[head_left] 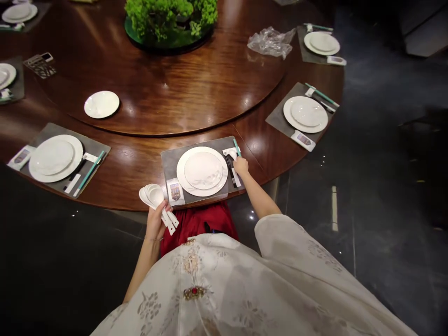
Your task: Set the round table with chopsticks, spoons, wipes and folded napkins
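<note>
Several white spoons (154, 193) are bunched in my left hand (157, 220), which is closed around their handles just off the table's front edge. At the right side of the nearest place mat (170, 161), my right hand (241, 165) is closed on another white spoon (231, 153). That spoon's bowl points away from me, beside black chopsticks (229, 170) and a teal-ended utensil (237, 145). My fingers hide most of its handle. Two stacked white plates (203, 171) sit in the middle of the mat. A wrapped packet (175, 192) lies at its left.
Similar settings with stacked plates stand left (56, 158) and right (305, 114) on the round wooden table (129, 182). The raised turntable (168, 93) carries a lone white plate (101, 104), crumpled clear plastic (271, 42) and a green plant centrepiece (171, 21).
</note>
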The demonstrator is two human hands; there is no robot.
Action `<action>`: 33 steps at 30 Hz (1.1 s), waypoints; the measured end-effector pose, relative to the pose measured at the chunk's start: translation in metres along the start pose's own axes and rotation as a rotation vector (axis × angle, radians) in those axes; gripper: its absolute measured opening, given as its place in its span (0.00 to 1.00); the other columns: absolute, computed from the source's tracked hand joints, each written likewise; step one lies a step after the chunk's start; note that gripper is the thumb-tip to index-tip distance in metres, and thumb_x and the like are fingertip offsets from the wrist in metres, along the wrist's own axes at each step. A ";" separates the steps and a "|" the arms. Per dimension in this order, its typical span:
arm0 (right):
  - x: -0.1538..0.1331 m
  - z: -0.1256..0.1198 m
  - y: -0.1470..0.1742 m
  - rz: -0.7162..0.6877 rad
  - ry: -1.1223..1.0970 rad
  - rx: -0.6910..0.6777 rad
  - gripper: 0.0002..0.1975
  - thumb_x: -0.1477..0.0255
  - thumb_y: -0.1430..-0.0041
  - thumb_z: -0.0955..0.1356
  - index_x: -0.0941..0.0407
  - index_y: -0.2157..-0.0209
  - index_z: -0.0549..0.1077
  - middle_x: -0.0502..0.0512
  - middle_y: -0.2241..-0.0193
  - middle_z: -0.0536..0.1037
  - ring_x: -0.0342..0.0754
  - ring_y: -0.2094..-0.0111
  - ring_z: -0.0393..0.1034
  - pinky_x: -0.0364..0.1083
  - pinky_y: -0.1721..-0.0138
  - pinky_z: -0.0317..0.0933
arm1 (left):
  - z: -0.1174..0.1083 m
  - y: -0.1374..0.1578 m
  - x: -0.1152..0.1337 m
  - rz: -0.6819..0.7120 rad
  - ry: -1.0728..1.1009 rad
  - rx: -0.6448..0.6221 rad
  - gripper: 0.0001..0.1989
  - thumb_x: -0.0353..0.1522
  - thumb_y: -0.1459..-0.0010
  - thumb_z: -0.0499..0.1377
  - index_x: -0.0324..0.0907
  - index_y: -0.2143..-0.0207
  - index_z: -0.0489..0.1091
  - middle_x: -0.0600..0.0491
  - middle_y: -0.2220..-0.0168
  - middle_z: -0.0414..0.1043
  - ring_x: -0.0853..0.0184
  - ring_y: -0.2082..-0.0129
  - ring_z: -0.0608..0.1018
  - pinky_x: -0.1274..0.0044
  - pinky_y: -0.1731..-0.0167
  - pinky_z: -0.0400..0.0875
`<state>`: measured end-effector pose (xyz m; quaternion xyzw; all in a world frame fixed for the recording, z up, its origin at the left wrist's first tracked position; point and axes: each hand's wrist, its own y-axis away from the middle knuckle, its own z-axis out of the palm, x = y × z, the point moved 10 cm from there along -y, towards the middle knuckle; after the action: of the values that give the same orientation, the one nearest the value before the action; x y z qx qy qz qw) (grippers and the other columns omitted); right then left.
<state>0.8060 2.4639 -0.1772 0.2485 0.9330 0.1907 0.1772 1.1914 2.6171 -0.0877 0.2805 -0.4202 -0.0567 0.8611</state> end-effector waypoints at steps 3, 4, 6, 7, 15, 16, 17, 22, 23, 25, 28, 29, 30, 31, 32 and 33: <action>0.000 -0.003 -0.014 -0.003 0.044 -0.052 0.19 0.71 0.39 0.63 0.74 0.53 0.69 0.78 0.54 0.71 0.55 0.51 0.66 0.45 0.52 0.57 | 0.017 -0.012 -0.008 -0.016 0.018 0.017 0.19 0.28 0.60 0.69 0.40 0.68 0.62 0.60 0.75 0.61 0.80 0.80 0.63 0.85 0.78 0.63; 0.000 -0.005 -0.018 -0.006 0.060 -0.067 0.20 0.70 0.39 0.64 0.74 0.53 0.70 0.78 0.55 0.71 0.56 0.51 0.66 0.45 0.52 0.57 | 0.024 -0.016 -0.010 -0.015 0.022 0.014 0.19 0.29 0.59 0.69 0.40 0.68 0.62 0.59 0.75 0.62 0.80 0.79 0.64 0.85 0.77 0.63; 0.000 -0.013 -0.022 -0.016 0.101 -0.076 0.21 0.68 0.41 0.65 0.74 0.55 0.71 0.78 0.56 0.71 0.57 0.51 0.66 0.46 0.52 0.58 | 0.039 -0.024 -0.011 -0.006 0.032 0.001 0.18 0.30 0.57 0.68 0.40 0.67 0.63 0.58 0.74 0.63 0.79 0.78 0.66 0.84 0.76 0.64; -0.004 -0.020 -0.020 -0.030 0.120 -0.057 0.21 0.67 0.41 0.65 0.73 0.56 0.71 0.78 0.56 0.72 0.57 0.52 0.67 0.46 0.53 0.58 | 0.045 -0.028 -0.010 0.004 0.035 0.000 0.18 0.31 0.57 0.68 0.40 0.67 0.63 0.58 0.73 0.64 0.78 0.78 0.66 0.84 0.75 0.65; -0.199 -0.002 0.151 -0.814 -0.307 -0.570 0.18 0.60 0.43 0.64 0.58 0.59 0.73 0.51 0.71 0.75 0.38 0.76 0.66 0.38 0.72 0.58 | 0.046 -0.040 0.006 0.100 0.071 0.074 0.20 0.35 0.56 0.68 0.40 0.63 0.63 0.55 0.71 0.68 0.74 0.76 0.70 0.80 0.73 0.66; -0.222 0.005 0.181 -0.894 -0.335 -0.644 0.18 0.59 0.45 0.65 0.59 0.61 0.73 0.50 0.73 0.75 0.37 0.77 0.64 0.37 0.73 0.58 | 0.037 -0.040 0.012 0.132 0.092 0.103 0.21 0.35 0.55 0.68 0.40 0.61 0.63 0.54 0.69 0.69 0.73 0.73 0.72 0.79 0.70 0.68; -0.243 0.012 0.205 -0.951 -0.344 -0.668 0.17 0.59 0.47 0.67 0.59 0.64 0.73 0.50 0.74 0.74 0.37 0.77 0.64 0.37 0.73 0.57 | 0.026 -0.040 0.020 0.168 0.113 0.134 0.23 0.35 0.55 0.68 0.41 0.59 0.63 0.53 0.66 0.70 0.71 0.70 0.74 0.78 0.67 0.69; -0.322 0.068 0.276 -0.983 -0.249 -0.670 0.12 0.64 0.48 0.67 0.61 0.71 0.69 0.48 0.79 0.71 0.36 0.80 0.64 0.35 0.78 0.55 | -0.063 -0.030 0.065 0.303 0.150 0.277 0.29 0.34 0.56 0.68 0.42 0.53 0.61 0.51 0.56 0.69 0.67 0.57 0.74 0.76 0.55 0.67; -0.336 0.085 0.289 -0.970 -0.215 -0.700 0.11 0.65 0.48 0.67 0.60 0.72 0.68 0.48 0.80 0.71 0.36 0.82 0.63 0.35 0.80 0.55 | -0.086 -0.025 0.075 0.319 0.140 0.304 0.29 0.35 0.55 0.68 0.42 0.52 0.61 0.51 0.56 0.69 0.66 0.56 0.74 0.76 0.54 0.67; -0.366 0.121 0.318 -0.948 -0.157 -0.768 0.09 0.67 0.50 0.67 0.59 0.75 0.67 0.47 0.83 0.70 0.37 0.86 0.62 0.36 0.84 0.53 | -0.137 -0.014 0.094 0.343 0.113 0.360 0.29 0.36 0.54 0.67 0.42 0.52 0.60 0.51 0.56 0.69 0.66 0.56 0.74 0.75 0.54 0.67; -0.411 0.176 0.371 -0.911 -0.165 -0.930 0.07 0.70 0.51 0.66 0.57 0.77 0.65 0.46 0.86 0.69 0.39 0.89 0.61 0.37 0.88 0.52 | -0.216 0.007 0.121 0.352 0.073 0.463 0.27 0.38 0.53 0.66 0.41 0.53 0.60 0.52 0.61 0.70 0.67 0.63 0.75 0.76 0.61 0.70; -0.425 0.194 0.389 -0.892 -0.190 -1.004 0.07 0.71 0.51 0.66 0.57 0.77 0.64 0.46 0.86 0.69 0.38 0.89 0.60 0.37 0.89 0.52 | -0.241 0.014 0.130 0.356 0.068 0.498 0.27 0.39 0.53 0.66 0.41 0.54 0.60 0.53 0.63 0.70 0.68 0.66 0.75 0.76 0.63 0.70; -0.439 0.211 0.406 -0.868 -0.225 -1.079 0.07 0.71 0.51 0.66 0.57 0.78 0.64 0.45 0.86 0.69 0.38 0.89 0.60 0.37 0.89 0.51 | -0.264 0.020 0.140 0.365 0.070 0.529 0.26 0.39 0.54 0.66 0.41 0.55 0.60 0.54 0.65 0.70 0.69 0.68 0.75 0.77 0.65 0.70; -0.453 0.226 0.420 -0.844 -0.266 -1.150 0.07 0.71 0.52 0.67 0.57 0.78 0.64 0.45 0.86 0.69 0.37 0.90 0.58 0.37 0.90 0.49 | -0.286 0.026 0.150 0.376 0.075 0.557 0.25 0.39 0.54 0.66 0.41 0.56 0.60 0.55 0.66 0.70 0.70 0.69 0.74 0.78 0.66 0.69; -0.467 0.240 0.431 -0.821 -0.308 -1.204 0.07 0.71 0.53 0.67 0.57 0.78 0.65 0.45 0.86 0.69 0.37 0.90 0.57 0.37 0.90 0.48 | -0.306 0.031 0.160 0.387 0.082 0.582 0.24 0.38 0.54 0.65 0.41 0.57 0.61 0.55 0.67 0.70 0.71 0.70 0.74 0.79 0.67 0.69; -0.481 0.252 0.436 -0.800 -0.351 -1.230 0.08 0.70 0.54 0.68 0.58 0.78 0.65 0.45 0.85 0.70 0.36 0.90 0.55 0.36 0.91 0.46 | -0.324 0.034 0.170 0.396 0.092 0.604 0.24 0.38 0.54 0.65 0.41 0.57 0.61 0.55 0.67 0.70 0.72 0.71 0.73 0.79 0.69 0.68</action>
<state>1.4770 2.6264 -0.0877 -0.2263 0.6355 0.5558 0.4859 1.5400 2.7300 -0.1101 0.4377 -0.4250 0.2504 0.7517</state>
